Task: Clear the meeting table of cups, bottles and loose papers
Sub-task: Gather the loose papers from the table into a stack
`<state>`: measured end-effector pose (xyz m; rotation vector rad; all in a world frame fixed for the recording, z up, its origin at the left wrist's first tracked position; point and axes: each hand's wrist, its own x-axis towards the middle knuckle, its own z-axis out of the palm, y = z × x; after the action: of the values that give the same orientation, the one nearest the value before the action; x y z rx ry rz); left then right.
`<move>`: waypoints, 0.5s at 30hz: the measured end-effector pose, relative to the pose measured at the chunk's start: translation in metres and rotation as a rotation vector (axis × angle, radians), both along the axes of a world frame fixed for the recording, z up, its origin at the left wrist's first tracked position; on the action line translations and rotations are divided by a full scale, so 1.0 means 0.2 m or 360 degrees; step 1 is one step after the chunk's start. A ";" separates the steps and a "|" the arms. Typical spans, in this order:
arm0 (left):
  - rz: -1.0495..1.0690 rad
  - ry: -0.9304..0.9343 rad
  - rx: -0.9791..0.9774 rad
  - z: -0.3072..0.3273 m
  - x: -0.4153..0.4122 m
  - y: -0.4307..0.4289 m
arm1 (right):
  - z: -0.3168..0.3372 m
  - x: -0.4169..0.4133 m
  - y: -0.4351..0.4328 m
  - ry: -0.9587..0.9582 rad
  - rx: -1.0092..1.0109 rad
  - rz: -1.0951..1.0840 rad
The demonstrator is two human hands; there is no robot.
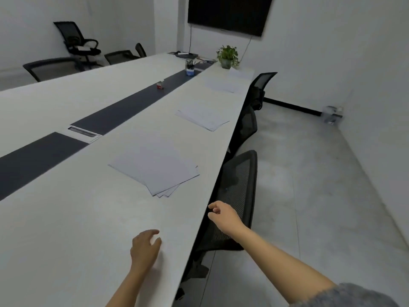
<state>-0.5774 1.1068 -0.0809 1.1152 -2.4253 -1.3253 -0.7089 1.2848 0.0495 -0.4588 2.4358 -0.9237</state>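
Observation:
A long white meeting table (pixel 66 218) with a dark centre strip runs away from me. Nearest lies a fanned stack of white papers (pixel 155 169), close to the right edge. A second paper stack (pixel 202 117) lies farther along, and two fainter stacks (pixel 221 86) (pixel 240 74) lie beyond it. My left hand (pixel 145 247) hovers over the table short of the nearest stack, fingers loosely curled and holding nothing. My right hand (pixel 223 214) is past the table's right edge, above a chair, fingers loosely curled and empty.
Black mesh chairs (pixel 240 187) (pixel 259 89) are tucked along the right edge. A small red box (pixel 159 85) and a pen cup (pixel 190 68) stand on the dark strip. A potted plant (pixel 227 56) stands at the far end. A cable hatch (pixel 84 134) sits mid-table.

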 end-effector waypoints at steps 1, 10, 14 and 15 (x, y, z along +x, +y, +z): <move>0.0026 0.0031 0.0046 0.02 -0.08 -0.01 | -0.01 -0.08 -0.04 -0.0014 0.0034 0.0013; 0.0229 -0.0240 -0.0185 0.02 -0.42 -0.21 | -0.13 -0.54 -0.29 -0.0222 0.0167 0.0099; 0.0107 -0.0381 -0.0382 -0.03 -0.40 -0.28 | -0.22 -0.66 -0.38 -0.0214 0.0254 0.0082; 0.0095 -0.0392 -0.0428 -0.05 -0.39 -0.28 | -0.25 -0.70 -0.41 -0.0189 0.0293 0.0105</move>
<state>-0.6548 1.0502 -0.0900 1.3277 -2.6166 -0.8539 -0.8488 1.2024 -0.0001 -0.4034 2.3559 -0.6726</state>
